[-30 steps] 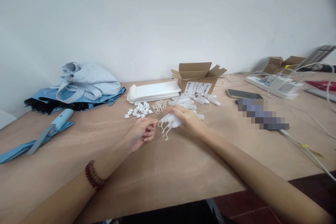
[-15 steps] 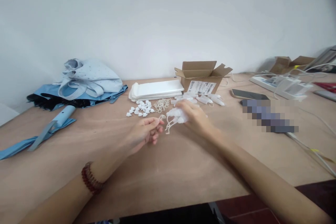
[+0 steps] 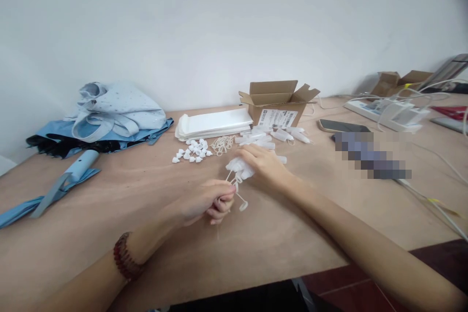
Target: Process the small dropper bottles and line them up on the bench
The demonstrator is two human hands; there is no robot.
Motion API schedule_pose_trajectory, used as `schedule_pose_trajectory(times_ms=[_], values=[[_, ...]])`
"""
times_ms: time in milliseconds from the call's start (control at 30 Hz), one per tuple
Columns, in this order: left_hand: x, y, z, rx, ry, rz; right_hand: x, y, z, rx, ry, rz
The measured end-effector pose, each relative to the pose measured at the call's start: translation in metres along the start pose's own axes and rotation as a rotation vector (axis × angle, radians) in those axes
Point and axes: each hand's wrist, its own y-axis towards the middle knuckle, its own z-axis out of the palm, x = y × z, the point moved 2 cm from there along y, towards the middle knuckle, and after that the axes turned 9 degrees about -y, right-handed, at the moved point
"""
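Above a brown tabletop [image 3: 270, 248] against a pale wall [image 3: 204, 34], left fingers [image 3: 224, 188] pinch cord [image 3: 229, 175]; right fingers [image 3: 249, 154] clasp bottles [image 3: 238, 166].

No words, brands or numbers can be read. White rectangular paper label [image 3: 278, 119] stuck on front wall of open brown cardboard box [image 3: 280, 106]. Dark square code-like mark [image 3: 262, 113] printed at label's upper left; barcode-like block of dark stripes [image 3: 291, 115] printed at upper right; between them, rows of small grey print [image 3: 275, 118], too tiny and blurred to be deciphered. Oblong dark-blue object [image 3: 369, 156] covered by coarse mosaic.
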Motion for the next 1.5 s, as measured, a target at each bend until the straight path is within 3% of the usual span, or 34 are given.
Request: schedule_pose_trajectory(times_ms=[133,300,367,500,567,767,833,967,1233,1333,1500], values=[[-0.006,-0.002,-0.003,-0.015,-0.014,0.021,-0.017,0.001,0.000,0.045,0.053,0.056],[-0.015,-0.013,-0.011,-0.078,0.037,0.075,-0.049,-0.013,0.000,0.013,0.070,0.246],[-0.017,-0.015,-0.019,-0.228,0.204,0.124,-0.055,-0.017,-0.001,-0.021,0.084,0.288],[-0.023,-0.015,-0.042,-0.666,0.929,0.403,-0.046,-0.015,-0.001,-0.018,0.147,0.206],[-0.026,-0.015,-0.054,-0.783,1.201,0.465,-0.038,-0.012,0.000,-0.001,0.158,0.154],[-0.056,-0.008,-0.095,-0.999,1.413,0.404,-0.035,-0.012,0.000,0.030,0.161,0.157],[-0.068,-0.003,-0.108,-1.009,1.468,0.344,-0.039,-0.013,0.000,0.030,0.149,0.169],[-0.081,-0.003,-0.122,-0.921,1.502,0.298,-0.045,-0.015,-0.001,0.027,0.141,0.185],[-0.077,-0.024,-0.116,-0.888,1.404,0.281,-0.046,-0.016,0.000,0.063,0.140,0.195],[-0.078,-0.015,-0.124,-0.902,1.419,0.293,-0.045,-0.016,0.002,0.070,0.143,0.198],[-0.085,0.010,-0.138,-0.839,1.401,0.116,-0.046,-0.016,0.003,0.028,0.147,0.202]])
